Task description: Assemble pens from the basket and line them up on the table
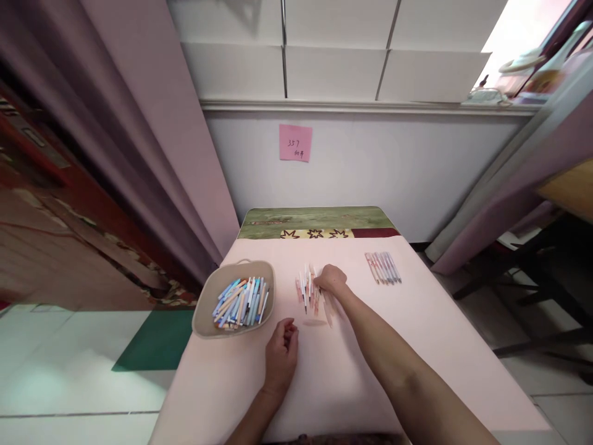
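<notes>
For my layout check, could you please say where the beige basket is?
In the head view, the basket is near the left edge of the table, left of the loose pens and left hand.

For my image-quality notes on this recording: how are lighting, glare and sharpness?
Head view: the window at upper right is blown out; glare pales the floor tiles at left; things near the side edges look stretched; the loose pens by the right hand lack crisp detail, whether from motion or focus I can't tell.
</notes>
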The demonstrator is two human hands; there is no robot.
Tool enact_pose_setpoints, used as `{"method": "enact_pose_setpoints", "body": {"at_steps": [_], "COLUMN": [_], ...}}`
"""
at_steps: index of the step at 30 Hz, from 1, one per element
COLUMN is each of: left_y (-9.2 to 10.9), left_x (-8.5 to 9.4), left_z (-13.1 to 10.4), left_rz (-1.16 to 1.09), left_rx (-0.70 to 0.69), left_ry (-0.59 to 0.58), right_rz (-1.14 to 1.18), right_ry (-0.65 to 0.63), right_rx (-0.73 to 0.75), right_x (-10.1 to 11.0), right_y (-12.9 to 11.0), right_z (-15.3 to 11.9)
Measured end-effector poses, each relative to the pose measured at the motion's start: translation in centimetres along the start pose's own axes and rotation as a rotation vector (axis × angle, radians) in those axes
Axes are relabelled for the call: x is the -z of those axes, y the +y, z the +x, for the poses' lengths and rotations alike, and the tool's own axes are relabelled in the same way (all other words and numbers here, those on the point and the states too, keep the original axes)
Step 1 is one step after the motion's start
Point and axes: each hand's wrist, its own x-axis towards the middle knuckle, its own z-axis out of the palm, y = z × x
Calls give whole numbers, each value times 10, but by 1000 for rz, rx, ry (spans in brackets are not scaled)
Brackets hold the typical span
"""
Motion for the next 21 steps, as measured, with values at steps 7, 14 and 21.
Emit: {"method": "enact_pose_setpoints", "body": {"at_steps": [7, 14, 21], "left_y": [-2, 19, 40], "left_x": [0, -16, -37], "left_z": [-5, 23, 76], "left_rz": [131, 309, 527], "left_rx": [-148, -274, 87], "left_ry": [-55, -164, -128], "right_rz": [452, 944, 1164], "right_ry": [-35, 57, 69], "right_rx": [-5, 18, 70], "right_x": [23, 33, 15], "right_y": [49, 103, 115], "right_z": [-19, -69, -87]}}
